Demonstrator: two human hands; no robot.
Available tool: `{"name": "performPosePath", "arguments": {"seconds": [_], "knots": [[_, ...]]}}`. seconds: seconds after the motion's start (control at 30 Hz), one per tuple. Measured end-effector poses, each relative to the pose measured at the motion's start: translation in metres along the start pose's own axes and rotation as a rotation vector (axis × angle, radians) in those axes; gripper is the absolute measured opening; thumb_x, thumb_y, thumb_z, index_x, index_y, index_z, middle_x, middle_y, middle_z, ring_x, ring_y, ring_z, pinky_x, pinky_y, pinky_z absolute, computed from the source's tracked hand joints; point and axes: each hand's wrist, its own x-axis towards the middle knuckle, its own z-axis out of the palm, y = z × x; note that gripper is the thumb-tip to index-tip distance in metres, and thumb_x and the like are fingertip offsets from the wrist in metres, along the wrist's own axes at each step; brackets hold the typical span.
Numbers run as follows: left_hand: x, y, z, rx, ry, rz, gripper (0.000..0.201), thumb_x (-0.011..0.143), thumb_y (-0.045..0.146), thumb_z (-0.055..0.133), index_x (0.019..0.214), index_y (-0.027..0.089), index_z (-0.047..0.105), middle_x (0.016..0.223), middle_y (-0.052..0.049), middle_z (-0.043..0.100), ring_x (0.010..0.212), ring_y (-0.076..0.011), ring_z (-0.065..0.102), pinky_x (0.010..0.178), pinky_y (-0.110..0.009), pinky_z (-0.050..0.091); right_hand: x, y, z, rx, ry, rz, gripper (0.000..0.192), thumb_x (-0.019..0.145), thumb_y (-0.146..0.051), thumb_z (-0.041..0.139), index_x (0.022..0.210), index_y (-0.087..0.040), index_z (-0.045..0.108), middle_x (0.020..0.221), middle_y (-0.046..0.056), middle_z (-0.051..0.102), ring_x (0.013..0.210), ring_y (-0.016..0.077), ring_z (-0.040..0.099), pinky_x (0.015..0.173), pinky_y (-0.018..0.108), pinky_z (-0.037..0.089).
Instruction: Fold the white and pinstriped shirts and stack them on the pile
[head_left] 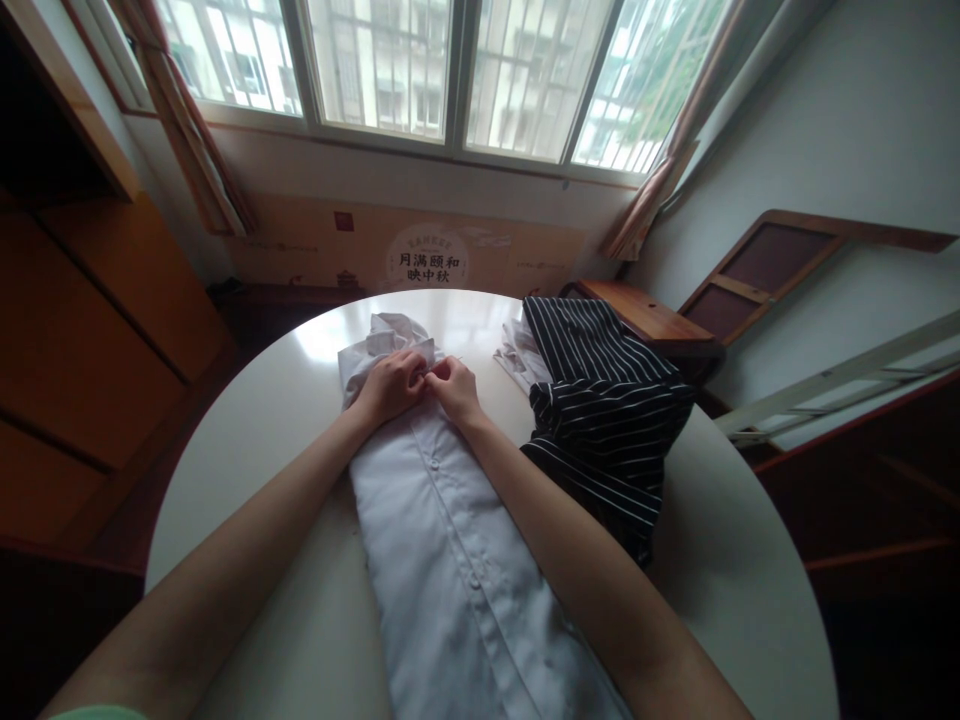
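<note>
**Both hands at the collar end of the white shirt**

I have a white shirt laid lengthwise on the round white bench, folded into a long narrow strip with its button placket facing up and running from near my body toward the window. The collar end lies at the far side, slightly bunched.

My left hand rests on the shirt near the collar, fingers curled and pinching the cloth at the placket. My right hand sits just beside it, touching it, its fingers also curled in and pinching the same spot on the fabric. Both are clenched on the shirt; whether they grip a button or only the cloth I cannot tell, since the fingertips hide it. Both forearms stretch out over the shirt, the right one crossing above its lower half.

To the right of the shirt lies a dark garment with thin white stripes, heaped loosely and hanging toward the bench's right edge. Another bit of white cloth peeks out at its far side.

Beyond the bench are a barred window and a wooden chair.
</note>
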Motion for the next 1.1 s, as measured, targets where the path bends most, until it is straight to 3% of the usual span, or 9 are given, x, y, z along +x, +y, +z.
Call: {"name": "performPosePath", "arguments": {"seconds": [1.1], "knots": [[-0.0013,-0.0021,0.0018,-0.078,0.01,0.061,0.014,0.07,0.019,0.049,0.083,0.018,0.051,0.083,-0.005,0.055,0.077,-0.0187,0.052,0.071,-0.031,0.042,0.0003,-0.0003,-0.0045,0.086,0.053,0.058,0.009,0.06,-0.024,0.057,0.061,-0.018,0.049,0.06,-0.005,0.052,0.059,0.0107,0.05,0.061,0.023,0.041]]}}
